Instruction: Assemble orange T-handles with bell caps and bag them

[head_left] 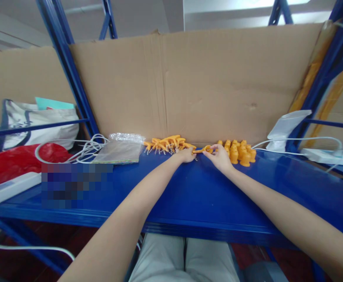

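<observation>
Nearest to us, our knees (186, 260) in light trousers sit under the front edge of the blue tabletop (201, 196). Both bare forearms cross the tabletop and meet near its far edge.

1. Left hand (186, 155): it rests on the tabletop with the knuckles up. Its grip is pressed together on the left end of the orange part (203, 150).
2. Right hand (220, 157): it is just beside the left hand. Its grip pinches the right end of the orange part, where we see a small ring. The fingertips are too small to tell more.
3. Orange part: it is held between the two hands, low over the far strip of the tabletop. We cannot tell whether it touches the surface.

Just beyond the left hand lies a loose heap (167, 143) of similar orange pieces. Just beyond the right hand stands a cluster (239, 152) of upright orange pieces.

Further left lie:
- a clear bag (120, 151)
- white cables (87, 147)
- a red sack (15, 160)
- a power strip (8, 190)
- a tote (36, 122) behind these

Far right are a second strip (325, 156) and a white pouch (286, 125).

A cardboard sheet (206, 86) stands upright behind everything, between the blue posts (68, 66).
</observation>
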`<state>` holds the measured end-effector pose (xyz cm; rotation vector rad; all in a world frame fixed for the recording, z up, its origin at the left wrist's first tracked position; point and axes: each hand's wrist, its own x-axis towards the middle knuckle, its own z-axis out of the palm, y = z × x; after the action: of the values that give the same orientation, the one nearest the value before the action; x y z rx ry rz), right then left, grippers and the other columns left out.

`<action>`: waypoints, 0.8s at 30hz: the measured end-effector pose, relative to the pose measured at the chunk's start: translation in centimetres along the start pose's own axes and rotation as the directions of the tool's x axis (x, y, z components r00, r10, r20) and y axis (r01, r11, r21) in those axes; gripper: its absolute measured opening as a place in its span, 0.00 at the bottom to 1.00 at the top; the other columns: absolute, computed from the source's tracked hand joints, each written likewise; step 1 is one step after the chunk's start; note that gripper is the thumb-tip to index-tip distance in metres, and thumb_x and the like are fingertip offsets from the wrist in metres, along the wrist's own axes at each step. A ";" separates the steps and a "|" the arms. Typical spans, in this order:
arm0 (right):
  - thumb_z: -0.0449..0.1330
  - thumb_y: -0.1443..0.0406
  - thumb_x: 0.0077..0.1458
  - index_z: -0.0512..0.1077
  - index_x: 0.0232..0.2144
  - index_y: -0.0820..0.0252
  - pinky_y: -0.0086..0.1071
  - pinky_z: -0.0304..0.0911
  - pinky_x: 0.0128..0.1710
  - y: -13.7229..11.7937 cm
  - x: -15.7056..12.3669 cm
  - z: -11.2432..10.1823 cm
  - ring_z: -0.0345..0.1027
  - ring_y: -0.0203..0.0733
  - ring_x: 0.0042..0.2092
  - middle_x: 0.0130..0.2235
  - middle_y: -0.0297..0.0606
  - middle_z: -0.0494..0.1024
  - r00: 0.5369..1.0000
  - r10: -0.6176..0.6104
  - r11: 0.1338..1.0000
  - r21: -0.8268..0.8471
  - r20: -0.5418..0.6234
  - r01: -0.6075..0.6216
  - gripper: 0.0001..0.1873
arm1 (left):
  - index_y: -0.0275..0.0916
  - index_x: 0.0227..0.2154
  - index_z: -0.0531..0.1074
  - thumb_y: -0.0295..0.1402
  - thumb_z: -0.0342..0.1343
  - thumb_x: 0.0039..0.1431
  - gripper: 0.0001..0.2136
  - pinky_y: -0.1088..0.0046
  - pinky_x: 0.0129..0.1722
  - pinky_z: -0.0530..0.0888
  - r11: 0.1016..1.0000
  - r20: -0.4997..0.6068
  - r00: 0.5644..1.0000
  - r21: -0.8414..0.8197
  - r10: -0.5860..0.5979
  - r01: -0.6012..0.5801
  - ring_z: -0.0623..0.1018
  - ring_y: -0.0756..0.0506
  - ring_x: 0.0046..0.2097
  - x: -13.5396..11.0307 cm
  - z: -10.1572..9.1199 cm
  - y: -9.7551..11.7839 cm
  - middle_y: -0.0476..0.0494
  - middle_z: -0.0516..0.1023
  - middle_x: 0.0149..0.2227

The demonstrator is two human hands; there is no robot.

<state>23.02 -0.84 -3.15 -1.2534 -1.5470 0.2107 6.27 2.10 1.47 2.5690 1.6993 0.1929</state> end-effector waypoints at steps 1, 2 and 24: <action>0.61 0.51 0.49 0.64 0.39 0.57 0.44 0.70 0.31 0.1 0.1 0.0 0.73 0.49 0.33 0.36 0.43 0.77 1.000 0.009 1.000 -0.006 -0.013 -0.009 0.21 | 0.43 0.65 0.56 0.42 0.41 0.66 0.26 0.45 0.63 0.55 1.000 0.008 1.000 0.003 -0.004 0.004 0.64 0.35 0.64 0.1 0.0 0.0 0.38 0.63 0.65; 0.61 0.52 0.48 0.64 0.38 0.57 0.43 0.70 0.31 0.1 0.2 0.0 0.73 0.49 0.33 0.35 0.43 0.77 1.000 0.012 1.000 -0.019 -0.025 -0.013 0.20 | 0.43 0.65 0.56 0.41 0.41 0.66 0.26 0.46 0.63 0.56 1.000 0.016 1.000 0.005 -0.003 0.003 0.65 0.36 0.64 0.3 0.0 0.0 0.38 0.64 0.64; 0.51 0.68 0.52 0.68 0.39 0.55 0.46 0.62 0.50 -2.6 0.1 -2.0 0.66 0.51 0.48 0.43 0.44 0.72 0.916 -0.398 0.881 -0.297 -0.043 0.369 0.11 | 0.40 0.56 0.68 0.39 0.39 0.67 0.20 0.42 0.64 0.49 0.985 -0.285 0.958 0.171 0.018 0.033 0.61 0.34 0.64 0.9 1.0 -1.9 0.34 0.65 0.62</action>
<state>23.10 -2.82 -0.50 -1.1217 -1.7414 -0.3413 5.05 3.65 0.32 2.7735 1.8975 0.4569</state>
